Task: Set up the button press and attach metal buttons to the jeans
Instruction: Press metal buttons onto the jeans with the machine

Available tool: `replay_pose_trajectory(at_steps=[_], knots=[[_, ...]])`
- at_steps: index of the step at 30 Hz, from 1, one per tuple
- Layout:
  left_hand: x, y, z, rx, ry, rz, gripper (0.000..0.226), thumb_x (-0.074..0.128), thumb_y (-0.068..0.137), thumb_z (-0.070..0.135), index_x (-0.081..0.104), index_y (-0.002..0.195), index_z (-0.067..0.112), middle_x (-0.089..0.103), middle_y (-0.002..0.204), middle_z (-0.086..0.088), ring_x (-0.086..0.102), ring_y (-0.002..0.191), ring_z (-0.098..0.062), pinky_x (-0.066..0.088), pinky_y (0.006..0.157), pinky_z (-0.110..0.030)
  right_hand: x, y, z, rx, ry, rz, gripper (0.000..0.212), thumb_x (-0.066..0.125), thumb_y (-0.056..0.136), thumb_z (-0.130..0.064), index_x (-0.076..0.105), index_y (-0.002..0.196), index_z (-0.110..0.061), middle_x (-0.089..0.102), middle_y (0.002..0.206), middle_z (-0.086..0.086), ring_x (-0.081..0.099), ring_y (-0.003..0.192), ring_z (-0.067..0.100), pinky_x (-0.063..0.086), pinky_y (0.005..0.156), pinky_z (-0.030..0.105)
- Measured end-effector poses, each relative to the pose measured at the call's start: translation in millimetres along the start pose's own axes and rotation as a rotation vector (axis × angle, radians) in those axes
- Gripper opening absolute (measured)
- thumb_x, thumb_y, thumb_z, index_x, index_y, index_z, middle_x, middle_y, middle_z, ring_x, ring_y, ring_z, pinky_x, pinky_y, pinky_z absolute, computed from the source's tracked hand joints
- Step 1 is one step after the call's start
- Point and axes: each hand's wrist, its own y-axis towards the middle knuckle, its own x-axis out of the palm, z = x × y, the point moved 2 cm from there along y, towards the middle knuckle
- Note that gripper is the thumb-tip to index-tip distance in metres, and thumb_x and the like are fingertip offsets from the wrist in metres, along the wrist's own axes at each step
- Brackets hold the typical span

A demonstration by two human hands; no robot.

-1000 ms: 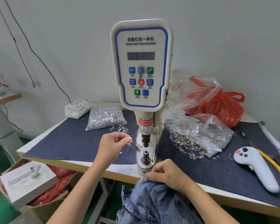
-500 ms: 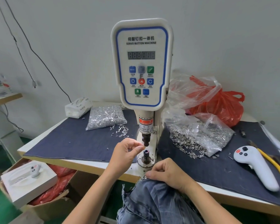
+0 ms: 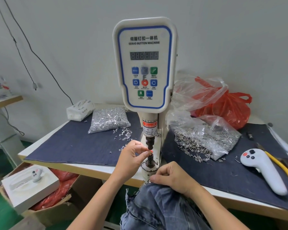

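Note:
The white servo button machine (image 3: 145, 63) stands at the table's middle, its upper punch (image 3: 150, 143) above the lower die (image 3: 150, 159). My left hand (image 3: 131, 157) pinches a small metal piece at its fingertips, right between the punch and the die. My right hand (image 3: 171, 176) grips the waistband of the blue jeans (image 3: 160, 208), which hang off the table's front edge just below the die. A clear bag of silver tacks (image 3: 108, 119) lies left of the machine. Another clear bag of ring-shaped button parts (image 3: 204, 138) lies to its right.
A white hand controller (image 3: 263, 170) and a yellow-handled tool (image 3: 279, 166) lie at the right on the dark cloth (image 3: 70, 145). Red and clear plastic bags (image 3: 223, 103) sit behind. A tissue pack (image 3: 80, 109) is at the back left. A box with a second controller (image 3: 30, 181) stands below left.
My left hand has moved right from above the dark cloth to the gap between punch and die, carrying the small piece. My right hand has stayed on the jeans.

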Motion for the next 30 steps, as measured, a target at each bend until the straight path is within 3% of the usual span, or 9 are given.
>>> replay_pose_trajectory(at_steps=[8, 18, 21, 24, 28, 30], knots=[[-2, -1, 3, -0.032, -0.062, 0.020, 0.015, 0.077, 0.077, 0.013, 0.073, 0.069, 0.025, 0.054, 0.080, 0.000, 0.052, 0.062, 0.003, 0.041, 0.054, -0.010, 1, -2, -3, -0.003, 0.010, -0.003, 0.025, 0.075, 0.079, -0.025, 0.068, 0.058, -0.014, 0.041, 0.048, -0.009, 0.031, 0.049, 0.003, 0.028, 0.051, 0.015], [-2, -2, 3, -0.035, -0.072, 0.004, 0.009, 0.075, 0.078, 0.011, 0.076, 0.075, 0.020, 0.057, 0.080, -0.003, 0.054, 0.065, -0.006, 0.045, 0.056, -0.015, 1, -2, -4, -0.003, 0.020, -0.012, 0.027, 0.075, 0.080, -0.023, 0.068, 0.054, -0.021, 0.047, 0.044, -0.015, 0.037, 0.045, -0.002, 0.031, 0.051, 0.009], [-9, -4, 4, -0.009, -0.025, 0.108, 0.015, 0.073, 0.081, 0.010, 0.074, 0.074, 0.024, 0.066, 0.080, -0.001, 0.061, 0.075, -0.014, 0.049, 0.066, -0.023, 1, -2, -3, -0.004, 0.027, -0.008, 0.027, 0.074, 0.080, -0.021, 0.068, 0.054, -0.020, 0.045, 0.045, -0.015, 0.034, 0.046, -0.002, 0.029, 0.051, 0.011], [-16, -25, -1, 0.037, 0.007, 0.199, 0.021, 0.068, 0.085, 0.010, 0.071, 0.078, 0.030, 0.070, 0.080, 0.008, 0.063, 0.075, -0.006, 0.048, 0.068, -0.018, 1, -3, -4, -0.003, 0.040, -0.006, 0.029, 0.073, 0.081, -0.020, 0.067, 0.053, -0.022, 0.046, 0.046, -0.016, 0.035, 0.047, -0.002, 0.029, 0.051, 0.011], [6, -65, -8, 0.014, 0.036, -0.170, 0.023, 0.072, 0.082, 0.023, 0.068, 0.096, 0.040, 0.069, 0.092, 0.020, 0.062, 0.088, 0.001, 0.043, 0.077, -0.009, 3, -6, -11, -0.032, 0.046, -0.035, 0.035, 0.067, 0.086, -0.013, 0.067, 0.053, -0.025, 0.052, 0.051, -0.015, 0.041, 0.053, -0.004, 0.031, 0.054, 0.013], [12, -70, -10, -0.011, 0.058, -0.255, 0.024, 0.072, 0.081, 0.023, 0.067, 0.098, 0.039, 0.069, 0.093, 0.018, 0.060, 0.089, 0.004, 0.041, 0.078, -0.008, 5, -8, -15, -0.039, -0.001, -0.048, 0.038, 0.064, 0.088, -0.011, 0.064, 0.053, -0.026, 0.050, 0.053, -0.014, 0.039, 0.054, -0.001, 0.030, 0.054, 0.015]])
